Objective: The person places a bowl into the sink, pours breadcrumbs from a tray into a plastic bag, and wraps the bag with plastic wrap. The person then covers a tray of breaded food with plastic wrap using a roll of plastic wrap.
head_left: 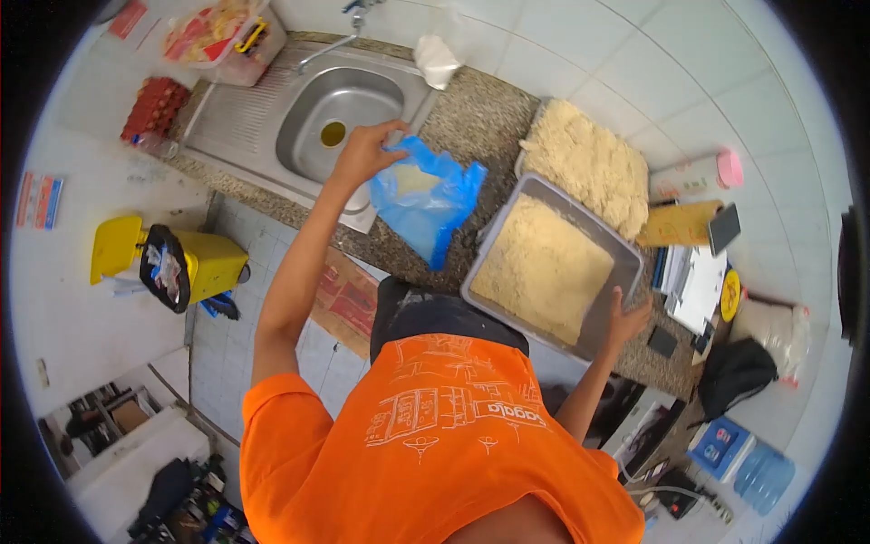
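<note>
My left hand [367, 154] pinches the top edge of a blue plastic bag [435, 222], which stands with its mouth open on the granite counter beside the sink. Some pale material shows inside the bag. My right hand [627, 319] grips the right rim of a grey plastic tub [594, 331], its thumb at the inner side and the fingers outside. Pale yellow, crumbly powder [544, 267] covers the bottom of the tub. Behind it, against the wall, a second tub is heaped with similar, lumpier powder [589, 163].
A steel sink [290, 136] with a tap [331, 50] lies at the left. Egg trays [156, 107] and a filled plastic box [240, 68] stand beyond it. Papers [698, 290] and a black bag [739, 376] are at the right. A yellow bin [208, 263] stands on the floor.
</note>
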A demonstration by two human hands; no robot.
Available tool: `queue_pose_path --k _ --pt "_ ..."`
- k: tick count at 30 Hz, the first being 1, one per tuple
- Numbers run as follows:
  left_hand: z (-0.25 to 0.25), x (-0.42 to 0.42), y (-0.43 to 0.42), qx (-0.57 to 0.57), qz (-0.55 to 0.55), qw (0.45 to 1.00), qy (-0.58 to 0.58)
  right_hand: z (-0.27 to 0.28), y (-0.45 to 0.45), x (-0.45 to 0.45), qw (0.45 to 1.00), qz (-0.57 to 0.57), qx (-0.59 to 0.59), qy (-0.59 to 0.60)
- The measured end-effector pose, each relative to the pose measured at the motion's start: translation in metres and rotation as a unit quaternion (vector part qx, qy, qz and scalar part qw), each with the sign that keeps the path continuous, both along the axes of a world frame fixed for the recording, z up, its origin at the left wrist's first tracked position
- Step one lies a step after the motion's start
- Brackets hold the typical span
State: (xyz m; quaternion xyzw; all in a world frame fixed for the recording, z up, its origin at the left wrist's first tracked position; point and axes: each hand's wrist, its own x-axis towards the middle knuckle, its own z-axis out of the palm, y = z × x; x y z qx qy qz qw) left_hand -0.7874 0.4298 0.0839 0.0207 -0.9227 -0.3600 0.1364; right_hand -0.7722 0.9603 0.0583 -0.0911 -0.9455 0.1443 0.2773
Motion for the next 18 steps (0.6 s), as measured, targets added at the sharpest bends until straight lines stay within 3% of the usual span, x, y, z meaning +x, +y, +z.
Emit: queue_pose_path --k 1,2,3,5,6,8,13,18 --pt "-0.006 -0.003 0.002 -0.001 -0.008 0.999 0.050 -0.024 0.033 0.006 0.978 -0.023 -0.144 -0.147" --pt "-0.010 -0.005 0.004 0.006 -0.024 0.999 0.046 -0.047 0.062 0.016 0.914 -0.045 -0.287 -0.284" --pt "-0.011 -0.008 0.004 -0.007 0.000 0.998 0.059 -0.067 0.082 0.025 0.914 -0.059 -0.286 -0.282" --pt "-0.008 -0.010 0.006 -0.021 0.023 0.997 0.074 -0.095 0.106 0.034 0.873 0.061 -0.425 -0.233" --pt "-0.005 -0.009 0.007 0.009 0.047 0.998 0.038 -0.089 0.106 0.039 0.873 0.057 -0.425 -0.233" --pt "-0.001 -0.007 0.010 0.036 0.069 0.997 0.002 -0.059 0.092 0.048 0.790 0.077 -0.555 -0.248" --pt "0.010 0.009 0.029 0.227 0.144 0.963 0.022 -0.009 0.084 0.073 0.817 0.079 -0.544 -0.177" --pt "0.029 0.025 0.050 0.253 0.194 0.946 0.058 0.072 0.079 0.090 0.864 0.056 -0.492 -0.092"
